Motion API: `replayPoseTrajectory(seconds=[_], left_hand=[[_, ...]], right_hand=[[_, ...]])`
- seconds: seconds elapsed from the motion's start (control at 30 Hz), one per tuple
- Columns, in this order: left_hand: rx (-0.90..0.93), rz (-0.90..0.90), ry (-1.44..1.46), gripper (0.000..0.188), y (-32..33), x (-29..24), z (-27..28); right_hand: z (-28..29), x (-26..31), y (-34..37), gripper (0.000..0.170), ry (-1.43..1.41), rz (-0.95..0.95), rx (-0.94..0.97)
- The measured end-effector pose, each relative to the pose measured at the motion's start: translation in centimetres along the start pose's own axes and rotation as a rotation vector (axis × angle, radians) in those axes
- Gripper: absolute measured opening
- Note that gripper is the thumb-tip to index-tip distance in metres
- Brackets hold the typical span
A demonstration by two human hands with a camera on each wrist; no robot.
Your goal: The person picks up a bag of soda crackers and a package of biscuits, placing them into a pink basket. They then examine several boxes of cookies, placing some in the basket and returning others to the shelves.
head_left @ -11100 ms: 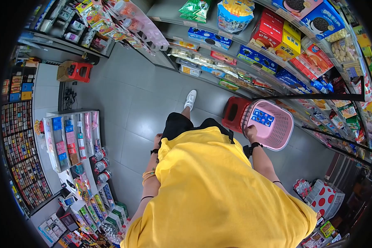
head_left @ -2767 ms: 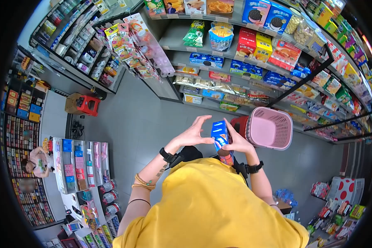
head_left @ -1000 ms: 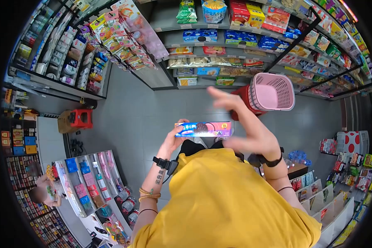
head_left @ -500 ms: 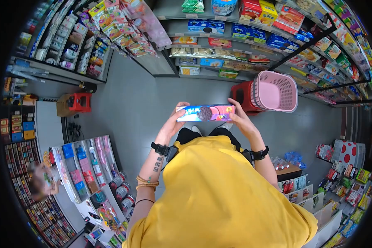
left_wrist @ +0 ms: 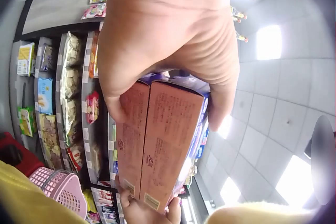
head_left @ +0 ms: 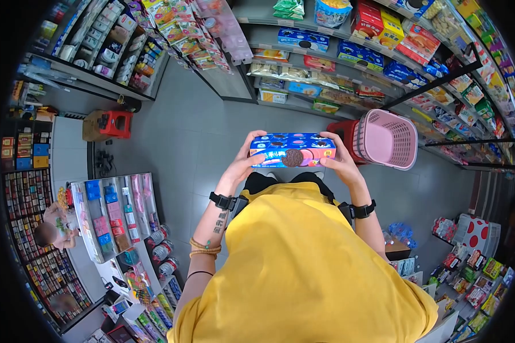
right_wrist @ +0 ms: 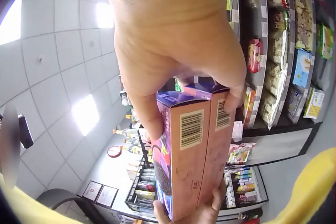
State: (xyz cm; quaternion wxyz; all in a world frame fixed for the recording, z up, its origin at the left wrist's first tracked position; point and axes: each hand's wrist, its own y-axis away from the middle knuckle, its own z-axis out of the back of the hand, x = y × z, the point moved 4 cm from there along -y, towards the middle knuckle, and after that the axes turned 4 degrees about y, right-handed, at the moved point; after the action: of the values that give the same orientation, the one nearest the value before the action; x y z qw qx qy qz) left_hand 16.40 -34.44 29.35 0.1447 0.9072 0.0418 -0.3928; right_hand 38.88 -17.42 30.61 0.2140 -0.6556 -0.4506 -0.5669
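Note:
Two long blue-and-pink cookie boxes (head_left: 293, 142) lie flush against each other in front of the body, held level above the floor. Dark sandwich cookies are printed on them. My left hand (head_left: 241, 164) grips their left ends, and my right hand (head_left: 344, 162) grips their right ends. From the left wrist, plain pinkish undersides of the boxes (left_wrist: 169, 142) show side by side, with thumb and fingers on opposite sides. Barcodes appear near the right ends of the boxes (right_wrist: 191, 155) in the right wrist view.
A pink basket (head_left: 388, 140) sits by a red stool (head_left: 343, 137) to the right. Stocked snack shelves (head_left: 326, 51) run along the front. On the left stand a counter display (head_left: 117, 211) and a person (head_left: 57, 226) behind it. Grey floor (head_left: 194, 131) lies ahead.
A blue box seen in the basket earliest no longer shows there. The right hand, briefly away, has come back onto the right end. The boxes have tilted, showing more blue top.

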Motion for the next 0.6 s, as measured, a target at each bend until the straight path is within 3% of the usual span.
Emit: replayPoseTrajectory(seconds=[0.17,0.37,0.5,0.6], left_hand=[[0.020,-0.044,-0.142,0.093,0.6,-0.1,0.2],[-0.005,-0.032,-0.125,0.075,1.0,1.1,1.3],[-0.041,0.059,-0.135,0.051,1.0,2.0,1.9],[-0.072,0.173,-0.122,0.048,1.1,2.9,2.7]], right_hand=[[-0.7,1.2,0.1,0.083,0.049,0.024,0.069],[-1.1,0.3,0.8,0.078,0.038,-0.017,0.076],[-1.1,-0.8,1.6,0.070,0.096,-0.097,0.055],[-1.0,-2.3,2.3,0.066,0.198,-0.114,0.020]])
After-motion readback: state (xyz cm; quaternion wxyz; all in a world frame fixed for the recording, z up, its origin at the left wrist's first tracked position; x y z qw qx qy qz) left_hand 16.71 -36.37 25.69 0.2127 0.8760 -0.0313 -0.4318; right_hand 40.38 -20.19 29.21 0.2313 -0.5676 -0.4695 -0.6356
